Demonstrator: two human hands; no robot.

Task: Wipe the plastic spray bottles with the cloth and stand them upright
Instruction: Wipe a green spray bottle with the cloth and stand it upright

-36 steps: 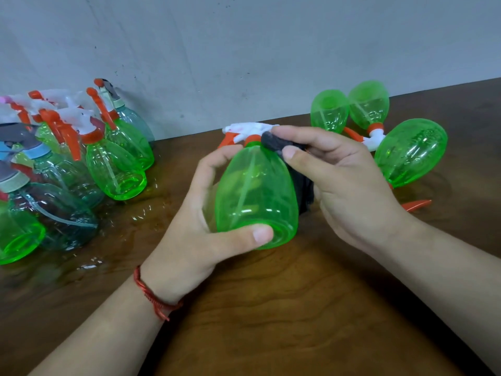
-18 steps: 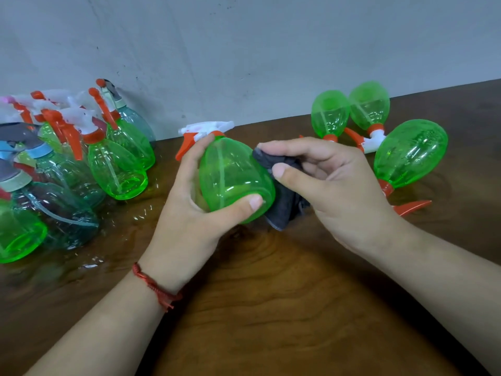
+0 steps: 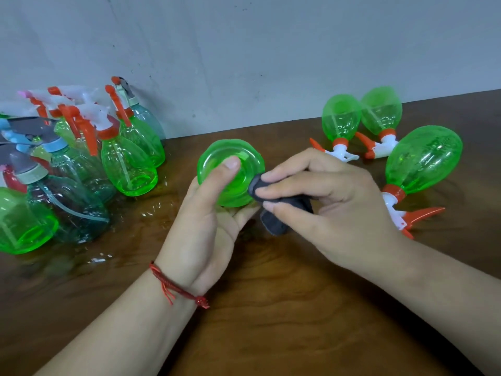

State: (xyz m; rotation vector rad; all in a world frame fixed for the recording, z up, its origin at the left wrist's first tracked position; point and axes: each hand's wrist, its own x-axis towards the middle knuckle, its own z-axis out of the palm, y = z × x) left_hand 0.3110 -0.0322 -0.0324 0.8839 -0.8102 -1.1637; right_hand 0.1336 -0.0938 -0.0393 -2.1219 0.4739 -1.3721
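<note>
Bare tabletop (image 3: 271,316) lies open across the lower centre. Upright spray bottles (image 3: 127,169) crowd the left side back to the wall (image 3: 244,63); three lying green bottles (image 3: 423,158) block the right. The left hand (image 3: 206,221) with its held green bottle (image 3: 235,188) and the right hand (image 3: 341,202) with a grey cloth (image 3: 276,223) fill the middle; a bare strip runs behind them.

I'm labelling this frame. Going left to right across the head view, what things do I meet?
upright bottles → held bottle → cloth → lying bottles
</note>
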